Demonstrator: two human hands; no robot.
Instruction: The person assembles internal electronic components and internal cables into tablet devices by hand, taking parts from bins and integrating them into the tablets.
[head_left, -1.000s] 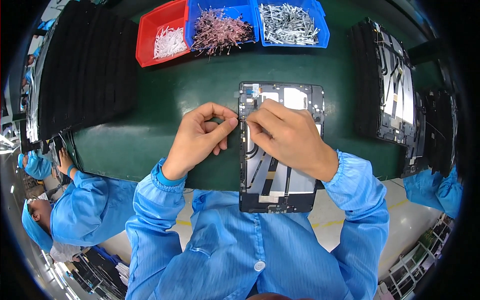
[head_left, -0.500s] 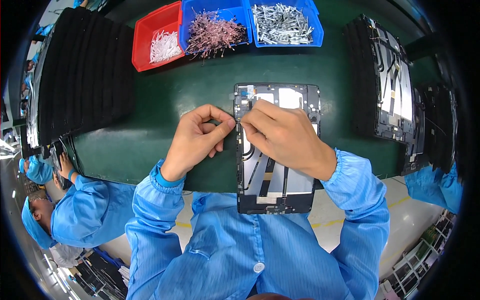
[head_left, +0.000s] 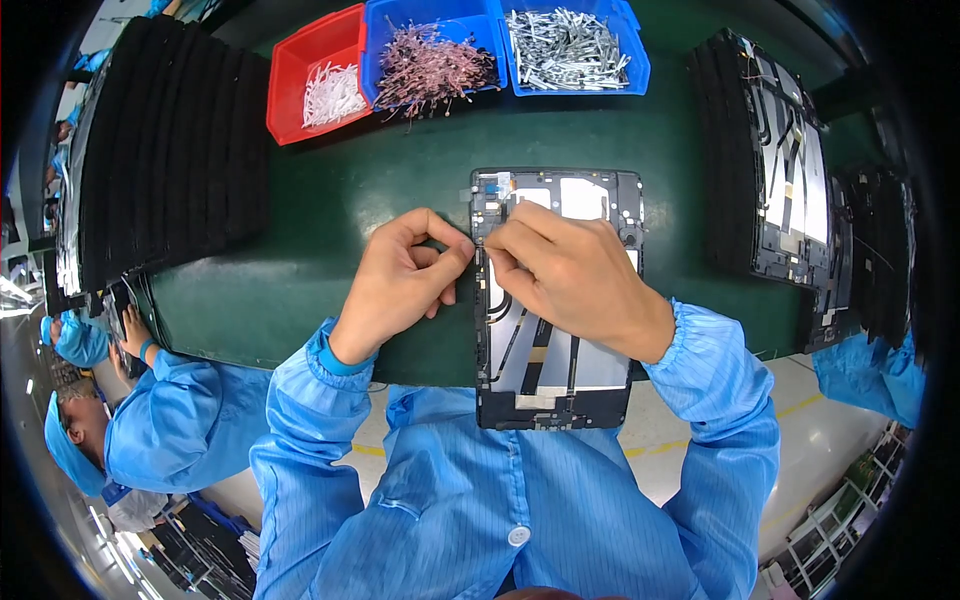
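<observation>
An opened tablet [head_left: 555, 405] lies in front of me, its inner side up, with black flex cables over a silvery plate. Its lower end reaches past the table's front edge. My left hand [head_left: 408, 272] is at the tablet's left edge, thumb and forefinger pinched together near its upper part. Over the tablet's upper half bends my right hand [head_left: 585, 275], its fingertips closed at the same left edge, a little apart from the left fingertips. Whatever either pinch holds is too small or too hidden to make out. The right hand covers part of the tablet's middle.
Along the back of the green table [head_left: 320, 205] stand a red bin [head_left: 290, 90] of white pieces, a blue bin [head_left: 385, 15] of thin pinkish wired parts and another blue bin [head_left: 635, 75] of silvery pieces. Black stacks [head_left: 175, 150] and more opened tablets [head_left: 790, 170] flank them. A co-worker [head_left: 165, 420] is at left.
My left thumb and forefinger have shifted very slightly at the tablet's edge. My right hand keeps nearly the same pose, and the tablet stays in place.
</observation>
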